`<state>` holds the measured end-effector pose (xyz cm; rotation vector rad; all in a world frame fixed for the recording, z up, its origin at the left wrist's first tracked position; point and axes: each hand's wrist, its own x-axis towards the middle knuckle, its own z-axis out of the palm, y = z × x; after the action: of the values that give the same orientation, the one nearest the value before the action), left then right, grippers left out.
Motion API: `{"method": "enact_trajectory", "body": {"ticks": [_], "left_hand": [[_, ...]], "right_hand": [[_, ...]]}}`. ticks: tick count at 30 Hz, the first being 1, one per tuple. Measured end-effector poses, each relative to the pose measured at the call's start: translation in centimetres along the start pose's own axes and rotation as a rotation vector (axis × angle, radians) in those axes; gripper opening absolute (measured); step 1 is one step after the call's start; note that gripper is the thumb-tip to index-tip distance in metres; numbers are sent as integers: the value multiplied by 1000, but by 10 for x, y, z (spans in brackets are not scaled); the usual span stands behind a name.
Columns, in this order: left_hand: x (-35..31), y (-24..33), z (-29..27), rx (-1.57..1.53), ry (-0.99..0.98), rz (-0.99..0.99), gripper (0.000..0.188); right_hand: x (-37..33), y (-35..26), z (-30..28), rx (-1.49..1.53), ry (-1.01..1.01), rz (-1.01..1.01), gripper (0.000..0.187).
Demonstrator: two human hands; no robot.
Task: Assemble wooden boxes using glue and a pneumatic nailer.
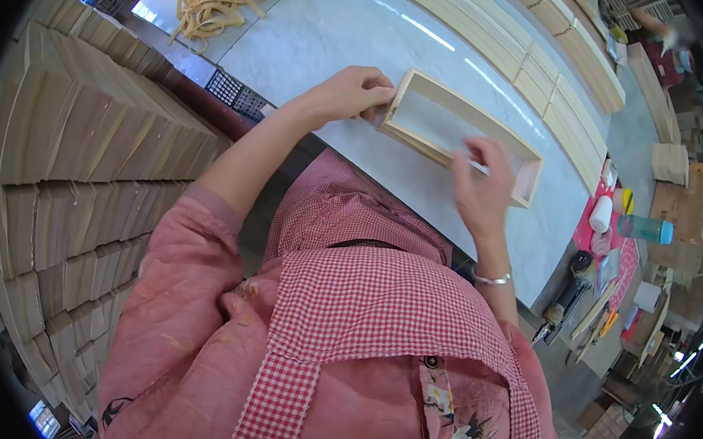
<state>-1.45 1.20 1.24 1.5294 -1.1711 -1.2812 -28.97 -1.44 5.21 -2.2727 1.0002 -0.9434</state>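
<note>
A narrow rectangular frame of pale wood (468, 109) lies slantwise on the light table, with the tabletop showing through its middle. At its far left end is my left hand (356, 94), fingers curled and closed on the frame's corner; some fingertips are hidden behind the wood. My right hand (485, 182), a bangle on its wrist, is over the near long side, close to the right end. Its fingers are bent but smeared by motion, so whether they grip anything does not show.
Long bundles of pale wooden strips (495, 47) lie tied along the table's far side. Tan bands (215, 11) are heaped at the far left. Stacked wooden boards (72, 134) rise at my left. A teal-capped bottle (645, 229) and tools stand at right.
</note>
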Motion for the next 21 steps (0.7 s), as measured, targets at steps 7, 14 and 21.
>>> {"method": "enact_trajectory", "body": {"ticks": [7, 14, 21], "left_hand": [[10, 1, 3, -170, -58, -163, 9], [17, 3, -5, -167, -210, -220, 7], [27, 12, 0, 268, -209, -135, 5]], "right_hand": [[25, -13, 52, -128, -269, 1, 14], [25, -11, 54, -143, -284, 14, 16], [22, -18, 70, -368, -159, -140, 28]]}}
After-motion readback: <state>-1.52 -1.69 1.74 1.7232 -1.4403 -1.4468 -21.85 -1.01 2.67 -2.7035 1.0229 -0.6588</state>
